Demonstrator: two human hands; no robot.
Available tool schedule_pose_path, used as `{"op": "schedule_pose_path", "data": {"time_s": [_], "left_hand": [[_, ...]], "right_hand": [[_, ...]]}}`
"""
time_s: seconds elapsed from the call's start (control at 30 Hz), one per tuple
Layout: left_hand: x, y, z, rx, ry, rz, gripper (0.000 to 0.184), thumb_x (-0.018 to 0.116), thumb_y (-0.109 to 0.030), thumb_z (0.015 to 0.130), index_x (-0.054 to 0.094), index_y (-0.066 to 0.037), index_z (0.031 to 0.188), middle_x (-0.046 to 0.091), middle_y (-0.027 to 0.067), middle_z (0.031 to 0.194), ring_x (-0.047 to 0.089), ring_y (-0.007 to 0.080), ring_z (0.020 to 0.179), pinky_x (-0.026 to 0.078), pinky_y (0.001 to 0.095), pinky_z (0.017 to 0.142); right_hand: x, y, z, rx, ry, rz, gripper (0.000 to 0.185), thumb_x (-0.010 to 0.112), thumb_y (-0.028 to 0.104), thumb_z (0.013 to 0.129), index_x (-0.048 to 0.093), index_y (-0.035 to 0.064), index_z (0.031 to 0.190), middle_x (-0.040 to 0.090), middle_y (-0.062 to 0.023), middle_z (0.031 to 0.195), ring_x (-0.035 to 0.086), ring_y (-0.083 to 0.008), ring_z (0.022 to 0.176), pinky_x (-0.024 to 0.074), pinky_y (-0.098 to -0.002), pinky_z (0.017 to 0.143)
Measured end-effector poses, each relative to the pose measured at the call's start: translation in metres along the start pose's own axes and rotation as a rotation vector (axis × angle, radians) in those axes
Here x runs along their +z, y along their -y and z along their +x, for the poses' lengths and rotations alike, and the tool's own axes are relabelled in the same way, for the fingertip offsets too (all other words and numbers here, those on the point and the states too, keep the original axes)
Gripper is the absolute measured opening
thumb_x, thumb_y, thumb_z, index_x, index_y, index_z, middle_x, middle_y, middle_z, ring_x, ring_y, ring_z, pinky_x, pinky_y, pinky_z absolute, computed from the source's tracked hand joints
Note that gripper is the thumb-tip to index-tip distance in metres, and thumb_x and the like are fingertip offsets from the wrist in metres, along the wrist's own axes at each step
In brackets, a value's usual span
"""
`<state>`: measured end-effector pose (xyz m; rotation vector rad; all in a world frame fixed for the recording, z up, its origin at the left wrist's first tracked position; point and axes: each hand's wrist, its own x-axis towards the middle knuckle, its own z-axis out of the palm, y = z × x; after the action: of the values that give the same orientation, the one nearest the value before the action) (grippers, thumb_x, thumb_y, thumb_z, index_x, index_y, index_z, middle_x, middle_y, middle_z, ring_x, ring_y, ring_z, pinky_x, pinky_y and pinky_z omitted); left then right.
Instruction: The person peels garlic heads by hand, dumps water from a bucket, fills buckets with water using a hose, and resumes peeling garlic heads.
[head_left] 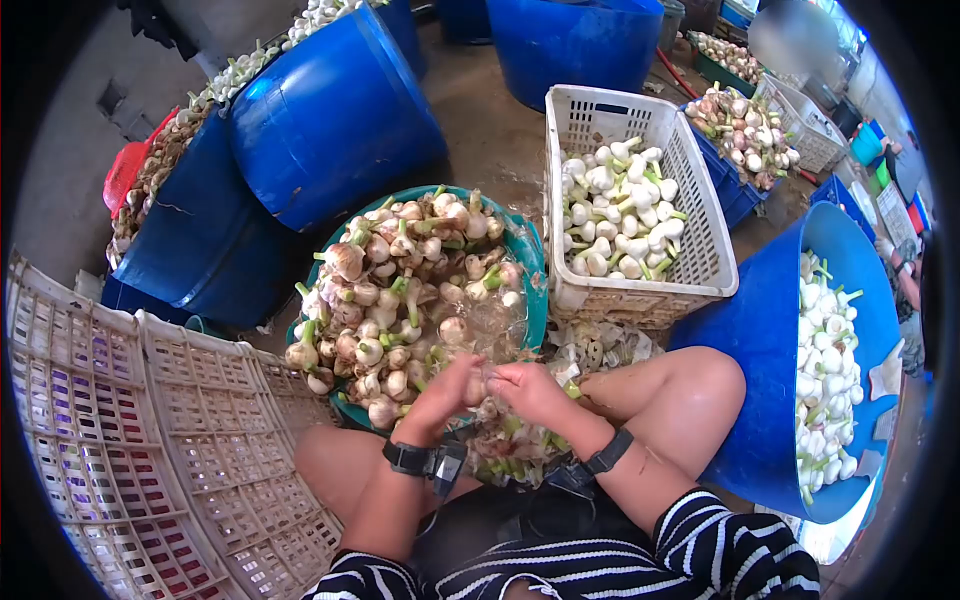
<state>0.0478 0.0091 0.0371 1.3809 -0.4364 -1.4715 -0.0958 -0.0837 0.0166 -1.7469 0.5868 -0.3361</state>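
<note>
Close together over the near rim of a green tub (537, 290), my left hand (448, 392) and my right hand (528, 390) are closed on a garlic bulb (480, 386) between them. Fingers cover much of the bulb, and its outline is blurred. Unpeeled garlic bulbs (370, 320) with short green stems fill most of the tub, heaped to the left. Water shows at the tub's right side. Below my hands, between my legs, lies a pile of garlic skins and stem scraps (515, 450).
Beyond my right knee stands a white crate (640, 296) of peeled garlic. A tilted blue barrel (735, 370) holds more at the right. Blue barrels (335, 120) lie at the back left. White plastic baskets (200, 410) stand close on my left. Piled garlic (745, 135) sits further back.
</note>
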Motion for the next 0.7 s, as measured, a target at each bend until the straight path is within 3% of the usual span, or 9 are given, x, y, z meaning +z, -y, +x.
{"op": "schedule_pose_path", "data": {"time_s": [0.07,0.3,0.37,0.43,0.47,0.5,0.57,0.63,0.7], "left_hand": [[-0.014,0.015,0.004,0.222,0.081,0.612,0.065,0.068,-0.019,0.075,0.037,-0.005,0.131,0.059,0.0097,0.098,0.058,0.0222,0.082,0.047,0.0307,0.073],[0.014,0.002,-0.025,1.015,-0.130,1.375,0.061,0.063,0.003,0.063,0.048,-0.003,0.122,0.054,0.0166,0.115,0.050,0.0343,0.108,0.036,0.0436,0.096],[0.014,0.019,-0.018,1.039,-0.199,1.199,0.051,0.057,0.008,0.071,0.046,-0.001,0.121,0.053,0.0129,0.118,0.052,0.0289,0.107,0.040,0.0431,0.094],[0.022,0.015,-0.018,0.442,-0.302,-0.379,0.031,0.054,0.005,0.080,0.052,0.000,0.111,0.057,0.0080,0.112,0.055,0.0189,0.102,0.045,0.0349,0.089],[0.015,0.022,-0.013,0.431,-0.268,-0.547,0.015,0.051,-0.006,0.089,0.054,-0.002,0.103,0.060,0.0044,0.102,0.057,0.0120,0.095,0.049,0.0280,0.082],[0.009,0.025,-0.010,0.435,-0.274,-0.549,0.015,0.051,-0.006,0.089,0.054,-0.002,0.103,0.060,0.0044,0.102,0.057,0.0120,0.095,0.049,0.0280,0.082],[-0.006,0.034,-0.006,0.177,-0.301,-0.989,0.015,0.052,-0.016,0.090,0.055,-0.005,0.100,0.061,0.0042,0.094,0.059,0.0127,0.087,0.050,0.0264,0.076],[-0.016,0.038,-0.007,0.206,-0.320,-0.977,0.020,0.050,-0.023,0.092,0.055,-0.006,0.100,0.061,0.0042,0.093,0.060,0.0133,0.084,0.051,0.0249,0.073],[-0.008,0.028,-0.013,0.305,-0.362,-0.563,0.015,0.052,-0.018,0.090,0.056,-0.005,0.097,0.061,0.0043,0.091,0.060,0.0131,0.082,0.050,0.0239,0.072]], "right_hand": [[0.000,-0.003,0.001,0.084,-0.067,0.043,0.019,0.055,0.017,0.085,0.062,-0.0003,0.086,0.062,-0.0066,0.072,0.054,-0.0142,0.060,0.0430,-0.0301,0.057],[-0.012,0.000,0.000,0.603,0.017,0.967,0.019,0.049,0.019,0.091,0.057,0.0057,0.101,0.062,-0.0016,0.091,0.058,-0.0144,0.082,0.0466,-0.0286,0.065],[-0.005,0.010,-0.005,0.304,-0.030,1.182,0.019,0.047,0.017,0.092,0.057,0.0044,0.102,0.061,-0.0022,0.093,0.056,-0.0130,0.086,0.0450,-0.0273,0.074],[-0.008,0.004,-0.021,0.184,0.032,1.073,0.019,0.046,0.016,0.092,0.056,0.0039,0.103,0.060,-0.0032,0.098,0.056,-0.0128,0.088,0.0438,-0.0273,0.080],[-0.015,0.005,-0.030,0.138,0.088,0.805,0.018,0.047,0.016,0.092,0.057,0.0032,0.101,0.060,-0.0034,0.098,0.055,-0.0128,0.087,0.0437,-0.0276,0.080],[-0.020,0.005,-0.039,0.092,0.142,0.537,0.018,0.048,0.017,0.092,0.057,0.0026,0.099,0.059,-0.0036,0.098,0.055,-0.0128,0.087,0.0436,-0.0278,0.081],[-0.033,0.008,-0.054,0.036,0.100,0.797,0.018,0.048,0.014,0.092,0.058,0.0006,0.095,0.060,-0.0039,0.093,0.055,-0.0129,0.086,0.0437,-0.0278,0.080],[-0.056,0.010,-0.058,0.023,-0.057,1.032,0.020,0.052,0.015,0.089,0.057,-0.0011,0.099,0.060,-0.0081,0.100,0.058,-0.0171,0.094,0.0463,-0.0329,0.083],[-0.066,0.009,-0.051,0.105,0.111,0.507,0.028,0.056,0.015,0.087,0.054,-0.0023,0.109,0.058,-0.0139,0.109,0.059,-0.0221,0.098,0.0470,-0.0330,0.084]]}}
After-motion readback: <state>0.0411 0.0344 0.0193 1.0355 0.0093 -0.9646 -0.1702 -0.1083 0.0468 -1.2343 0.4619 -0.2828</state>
